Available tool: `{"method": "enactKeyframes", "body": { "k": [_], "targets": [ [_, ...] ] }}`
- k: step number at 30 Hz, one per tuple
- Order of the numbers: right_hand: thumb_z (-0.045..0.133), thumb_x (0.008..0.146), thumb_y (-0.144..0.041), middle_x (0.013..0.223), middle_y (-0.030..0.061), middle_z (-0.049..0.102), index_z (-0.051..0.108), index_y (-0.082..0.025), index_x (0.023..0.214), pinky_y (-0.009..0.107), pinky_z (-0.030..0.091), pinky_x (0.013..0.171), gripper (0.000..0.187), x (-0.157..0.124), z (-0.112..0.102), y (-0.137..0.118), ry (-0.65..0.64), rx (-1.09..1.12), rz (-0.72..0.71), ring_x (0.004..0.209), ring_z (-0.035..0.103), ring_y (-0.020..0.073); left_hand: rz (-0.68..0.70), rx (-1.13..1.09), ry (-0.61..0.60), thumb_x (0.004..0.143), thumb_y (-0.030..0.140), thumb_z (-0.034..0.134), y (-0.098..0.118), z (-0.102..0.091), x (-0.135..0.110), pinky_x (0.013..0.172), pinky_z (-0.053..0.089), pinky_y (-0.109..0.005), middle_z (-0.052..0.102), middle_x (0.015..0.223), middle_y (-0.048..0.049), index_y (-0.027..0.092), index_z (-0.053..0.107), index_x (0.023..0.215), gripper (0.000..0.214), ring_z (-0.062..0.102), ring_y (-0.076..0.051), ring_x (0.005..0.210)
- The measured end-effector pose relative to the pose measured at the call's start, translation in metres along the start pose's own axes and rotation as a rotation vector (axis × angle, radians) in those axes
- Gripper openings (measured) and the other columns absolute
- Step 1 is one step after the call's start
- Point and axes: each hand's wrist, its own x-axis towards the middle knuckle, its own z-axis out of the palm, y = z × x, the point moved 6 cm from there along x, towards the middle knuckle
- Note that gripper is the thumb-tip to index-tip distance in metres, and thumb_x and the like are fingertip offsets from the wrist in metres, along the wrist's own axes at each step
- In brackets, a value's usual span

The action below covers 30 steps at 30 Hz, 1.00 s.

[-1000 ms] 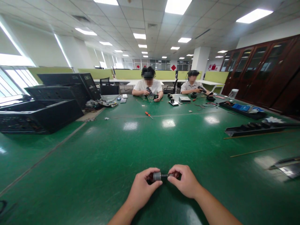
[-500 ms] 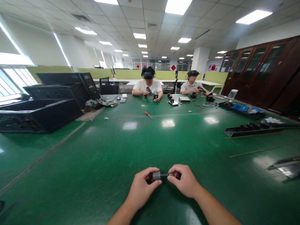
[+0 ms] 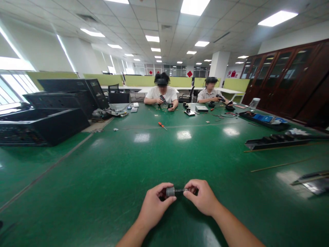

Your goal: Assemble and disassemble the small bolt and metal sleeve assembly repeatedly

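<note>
My left hand [image 3: 155, 207] is closed around a short grey metal cylinder [image 3: 170, 191] that looks like a small motor housing, thumb below and fingers above. From the cylinder's right side a thin dark shaft [image 3: 178, 191] runs level to my right hand [image 3: 203, 196]. The fingertips of the right hand pinch the shaft's far end, a small metallic piece [image 3: 185, 189] mostly hidden by them. Both hands are just above the green table [image 3: 159, 157], near its front edge.
An orange screwdriver [image 3: 162, 126] lies mid-table. Black computer cases [image 3: 59, 127] stand at left. Two people sit opposite, one in a white T-shirt [image 3: 160, 94], each holding a dark power tool. At right lie a black channel [image 3: 277, 141], thin rods and a parts tray [image 3: 264, 120].
The left hand and the grey cylinder have shifted very slightly left, so a little more of the dark shaft shows. The right hand is nearly unmoved.
</note>
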Motion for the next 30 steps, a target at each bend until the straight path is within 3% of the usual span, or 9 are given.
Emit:
{"method": "enactKeyframes", "body": {
  "k": [14, 30],
  "targets": [
    [0.067, 0.077, -0.02, 0.064, -0.0001, 0.065, 0.071, -0.017, 0.078, 0.024, 0.044, 0.059, 0.005, 0.0004, -0.0003, 0.0025, -0.001, 0.014, -0.003, 0.059, 0.058, 0.0134, -0.003, -0.031, -0.005, 0.07, 0.025, 0.074, -0.0094, 0.0007, 0.0017, 0.084, 0.054, -0.034, 0.076, 0.098, -0.0055, 0.019, 0.072, 0.103, 0.034, 0.071, -0.024, 0.089],
    [0.065, 0.078, -0.021, 0.065, -0.0001, 0.065, 0.07, -0.018, 0.079, 0.024, 0.044, 0.059, 0.006, -0.0005, -0.0034, 0.0015, -0.001, 0.007, -0.005, 0.059, 0.058, 0.014, -0.007, -0.038, 0.002, 0.069, 0.028, 0.074, -0.0015, -0.0009, 0.0011, 0.082, 0.056, -0.035, 0.076, 0.094, -0.0056, 0.019, 0.073, 0.102, 0.035, 0.071, -0.024, 0.085]
  ]
}}
